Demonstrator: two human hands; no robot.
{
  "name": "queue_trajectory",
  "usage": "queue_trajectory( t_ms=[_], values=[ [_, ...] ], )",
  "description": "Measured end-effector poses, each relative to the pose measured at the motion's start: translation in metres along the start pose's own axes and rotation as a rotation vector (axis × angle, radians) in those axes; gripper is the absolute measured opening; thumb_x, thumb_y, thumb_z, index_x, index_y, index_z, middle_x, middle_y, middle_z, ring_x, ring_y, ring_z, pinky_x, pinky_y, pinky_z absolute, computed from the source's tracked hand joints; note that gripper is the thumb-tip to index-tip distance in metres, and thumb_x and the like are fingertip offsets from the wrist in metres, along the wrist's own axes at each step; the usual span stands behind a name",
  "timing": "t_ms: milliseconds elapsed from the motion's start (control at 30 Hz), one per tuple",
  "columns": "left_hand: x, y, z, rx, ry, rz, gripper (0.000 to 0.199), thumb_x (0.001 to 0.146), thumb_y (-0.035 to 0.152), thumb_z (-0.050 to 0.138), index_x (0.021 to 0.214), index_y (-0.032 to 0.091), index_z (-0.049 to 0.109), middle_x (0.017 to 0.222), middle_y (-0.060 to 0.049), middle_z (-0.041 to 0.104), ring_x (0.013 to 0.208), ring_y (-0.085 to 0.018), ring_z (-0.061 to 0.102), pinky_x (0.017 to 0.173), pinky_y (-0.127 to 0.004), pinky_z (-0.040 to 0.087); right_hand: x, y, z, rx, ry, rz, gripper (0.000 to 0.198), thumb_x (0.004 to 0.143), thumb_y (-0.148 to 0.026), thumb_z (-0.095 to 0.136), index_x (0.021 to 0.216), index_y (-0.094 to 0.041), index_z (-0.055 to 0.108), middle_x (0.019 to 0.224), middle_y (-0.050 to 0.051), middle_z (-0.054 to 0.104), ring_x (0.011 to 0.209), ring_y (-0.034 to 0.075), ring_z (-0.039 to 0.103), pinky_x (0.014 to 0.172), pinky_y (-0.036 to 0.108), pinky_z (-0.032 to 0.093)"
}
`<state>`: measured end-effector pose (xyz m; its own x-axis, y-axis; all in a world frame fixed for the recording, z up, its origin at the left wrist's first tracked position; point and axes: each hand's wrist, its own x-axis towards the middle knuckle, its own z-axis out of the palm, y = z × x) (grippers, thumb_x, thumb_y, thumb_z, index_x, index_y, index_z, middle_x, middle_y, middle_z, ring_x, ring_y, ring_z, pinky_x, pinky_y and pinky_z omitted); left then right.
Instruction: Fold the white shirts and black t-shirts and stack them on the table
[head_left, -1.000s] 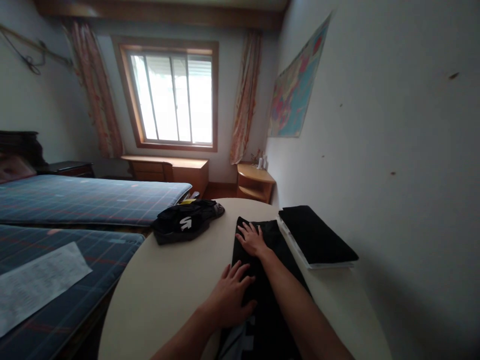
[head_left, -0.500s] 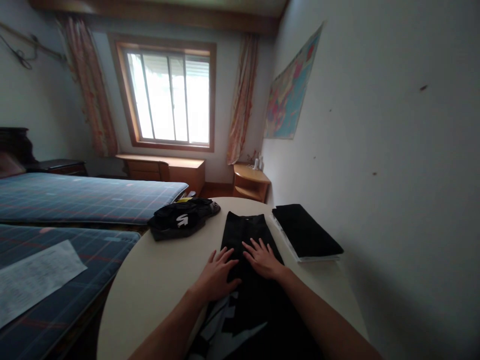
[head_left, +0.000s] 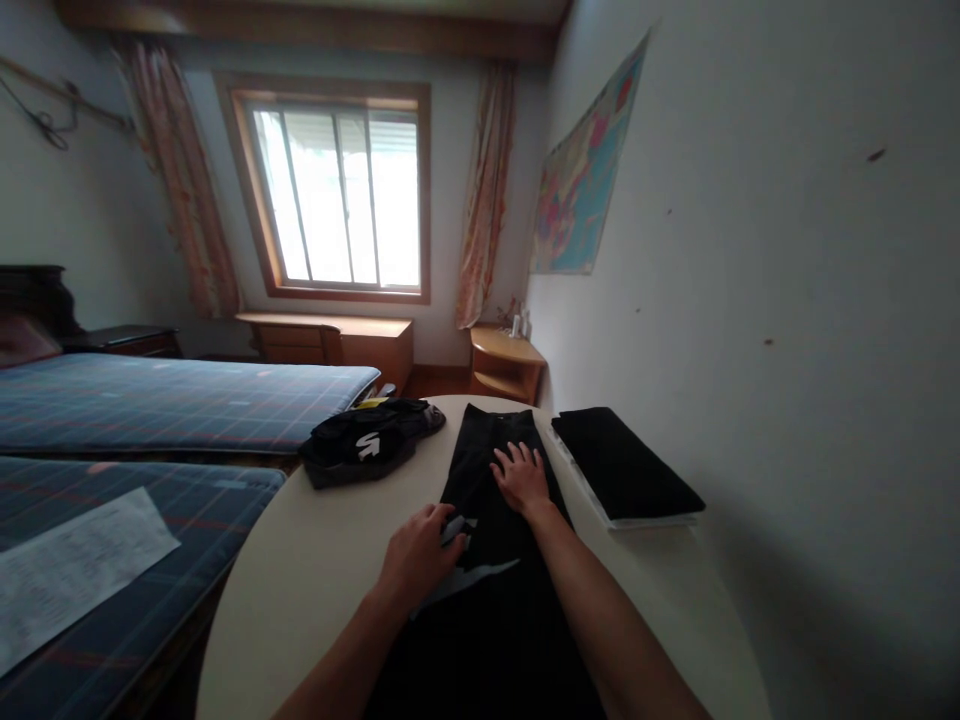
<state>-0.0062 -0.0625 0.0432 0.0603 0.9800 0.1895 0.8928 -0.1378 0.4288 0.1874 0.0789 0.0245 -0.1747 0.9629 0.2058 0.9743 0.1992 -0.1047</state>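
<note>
A long black garment (head_left: 495, 640) with a grey-white print lies lengthwise on a round cream table (head_left: 300, 600). Its narrow far end points toward the window. My left hand (head_left: 421, 548) rests at the garment's left edge beside the print, fingers bent and thumb apart from them. Farther up, my right hand (head_left: 520, 476) lies flat on the cloth, fingers spread. To the left sits a crumpled black item (head_left: 360, 445) with a white mark, apart from my hands. A folded black cloth (head_left: 626, 465) over something white lies on the right side.
Two beds with blue plaid mattresses (head_left: 187, 395) stand left of the table, and a printed sheet of paper (head_left: 82, 570) lies on the nearer one. The white wall (head_left: 810, 450) rises close on the right. Wooden furniture (head_left: 375, 340) stands below the window.
My right hand has slid farther up the garment. My left hand has come back slightly and its fingers have bent. The print now appears farther from me, and the garment's far end has shifted slightly away.
</note>
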Motion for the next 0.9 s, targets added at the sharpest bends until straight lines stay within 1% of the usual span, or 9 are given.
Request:
queue_trajectory(
  t_ms=[167,300,367,467,567,633,700,767,900],
  values=[
    [-0.005,-0.002,-0.01,0.066,-0.094,-0.077,0.035,0.085,0.033,0.056,0.118,0.023,0.055,0.102,-0.006,0.071,0.091,-0.024,0.068,0.074,-0.03,0.045,-0.014,-0.011,-0.012,0.026,0.081,-0.02,0.042,0.098,-0.038,0.037,0.131,-0.022,0.058,0.148,0.01,0.045,0.133,0.026,0.039,0.111,0.042,0.025],
    [-0.004,-0.008,-0.014,0.029,-0.127,-0.067,0.031,0.084,0.027,0.055,0.114,0.022,0.052,0.092,-0.005,0.072,0.089,-0.024,0.068,0.072,-0.03,0.044,-0.046,-0.01,-0.026,0.056,-0.038,0.013,0.051,0.094,-0.045,0.045,0.138,-0.02,0.051,0.147,0.013,0.044,0.133,0.03,0.04,0.109,0.046,0.029],
    [-0.001,-0.009,-0.014,-0.092,-0.082,-0.063,0.029,0.085,0.026,0.055,0.113,0.022,0.052,0.09,-0.003,0.071,0.088,-0.023,0.068,0.073,-0.029,0.044,-0.066,-0.007,-0.031,0.085,-0.185,0.034,0.066,0.089,-0.056,0.049,0.146,-0.022,0.042,0.154,0.014,0.036,0.138,0.035,0.033,0.11,0.055,0.025],
    [0.001,-0.006,-0.012,-0.441,-0.054,-0.06,0.031,0.083,0.031,0.058,0.112,0.021,0.052,0.095,-0.004,0.07,0.073,-0.017,0.066,0.066,-0.027,0.045,-0.089,-0.003,-0.033,0.152,-0.39,0.007,0.087,0.08,-0.072,0.052,0.152,-0.028,0.03,0.161,0.01,0.019,0.145,0.04,0.016,0.11,0.065,0.017],
    [-0.003,0.0,-0.008,-0.807,-0.236,0.017,0.043,0.078,0.035,0.066,0.115,0.02,0.051,0.107,-0.007,0.069,0.062,-0.011,0.059,0.057,-0.024,0.043,-0.102,0.002,-0.029,0.184,-0.392,-0.03,0.089,0.08,-0.074,0.05,0.153,-0.028,0.028,0.163,0.008,0.012,0.148,0.037,0.005,0.113,0.065,0.008],
    [-0.008,0.002,-0.005,-0.896,-0.391,0.092,0.05,0.076,0.035,0.07,0.12,0.02,0.051,0.116,-0.009,0.066,0.064,-0.009,0.058,0.056,-0.022,0.042,-0.105,0.006,-0.026,0.21,-0.329,-0.045,0.079,0.084,-0.068,0.049,0.151,-0.029,0.032,0.162,0.007,0.014,0.148,0.035,0.005,0.114,0.063,0.004],
    [-0.013,0.003,-0.004,-0.833,-0.468,0.149,0.051,0.076,0.034,0.069,0.122,0.02,0.052,0.119,-0.009,0.065,0.067,-0.01,0.059,0.056,-0.022,0.042,-0.106,0.011,-0.023,0.259,-0.282,-0.077,0.068,0.088,-0.061,0.048,0.148,-0.031,0.038,0.161,0.005,0.021,0.148,0.033,0.008,0.115,0.061,0.005],
    [-0.017,0.002,-0.005,-0.688,-0.476,0.196,0.048,0.077,0.034,0.069,0.12,0.021,0.055,0.112,-0.005,0.066,0.07,-0.011,0.06,0.059,-0.023,0.044,-0.108,0.017,-0.022,0.303,-0.258,-0.116,0.06,0.089,-0.056,0.049,0.144,-0.033,0.044,0.159,0.002,0.028,0.148,0.031,0.012,0.116,0.06,0.005],
    [-0.022,0.003,-0.008,-0.439,-0.518,0.281,0.051,0.07,0.032,0.075,0.117,0.024,0.059,0.094,0.002,0.066,0.073,-0.014,0.059,0.063,-0.023,0.044,-0.112,0.025,-0.023,0.327,-0.247,-0.159,0.063,0.087,-0.058,0.052,0.144,-0.032,0.044,0.158,0.002,0.031,0.148,0.03,0.014,0.117,0.056,0.005]
  ],
)
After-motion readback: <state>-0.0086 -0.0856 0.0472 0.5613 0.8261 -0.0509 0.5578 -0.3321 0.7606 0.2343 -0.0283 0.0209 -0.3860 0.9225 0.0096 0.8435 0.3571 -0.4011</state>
